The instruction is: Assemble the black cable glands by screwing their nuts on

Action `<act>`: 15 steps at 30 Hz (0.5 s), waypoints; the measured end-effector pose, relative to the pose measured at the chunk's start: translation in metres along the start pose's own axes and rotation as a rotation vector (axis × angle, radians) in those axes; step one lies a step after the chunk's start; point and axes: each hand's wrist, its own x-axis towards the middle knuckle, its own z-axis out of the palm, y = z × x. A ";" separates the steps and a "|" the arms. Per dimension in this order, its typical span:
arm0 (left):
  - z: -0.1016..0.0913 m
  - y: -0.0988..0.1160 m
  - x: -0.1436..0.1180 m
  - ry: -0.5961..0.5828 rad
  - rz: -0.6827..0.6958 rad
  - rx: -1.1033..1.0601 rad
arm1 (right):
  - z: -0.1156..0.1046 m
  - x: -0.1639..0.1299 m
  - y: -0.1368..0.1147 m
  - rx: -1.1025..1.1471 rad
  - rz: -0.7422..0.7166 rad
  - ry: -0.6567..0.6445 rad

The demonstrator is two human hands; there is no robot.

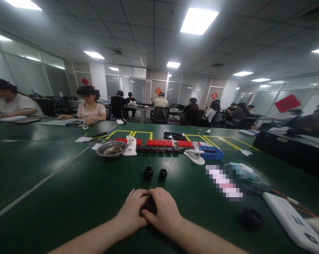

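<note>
My left hand (133, 208) and my right hand (166, 208) meet low in the middle of the head view, close above the green table. Both are closed around one black part (149, 206), mostly hidden by the fingers, so its full shape does not show. Just beyond the fingertips stand two small black ring-like parts, a left one (148, 173) and a slightly smaller right one (163, 174), each with a round opening. A larger black ring-like part (250, 218) lies to the right of my right forearm.
Across the table (69, 197) stand a metal bowl (102, 151) of small pieces, a white clip stand (195, 155), red trays (159, 142) and a blue bin (214, 155). At right lie a face mask (241, 170) and a white device (288, 218) with an orange cable. Several people sit farther back.
</note>
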 end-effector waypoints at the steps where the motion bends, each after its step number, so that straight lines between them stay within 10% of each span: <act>1: 0.000 0.000 0.000 -0.001 -0.002 -0.001 | 0.001 0.000 0.001 0.012 -0.008 -0.006; 15: 0.002 0.000 -0.001 0.027 0.028 0.021 | -0.001 -0.004 0.000 0.051 0.025 -0.049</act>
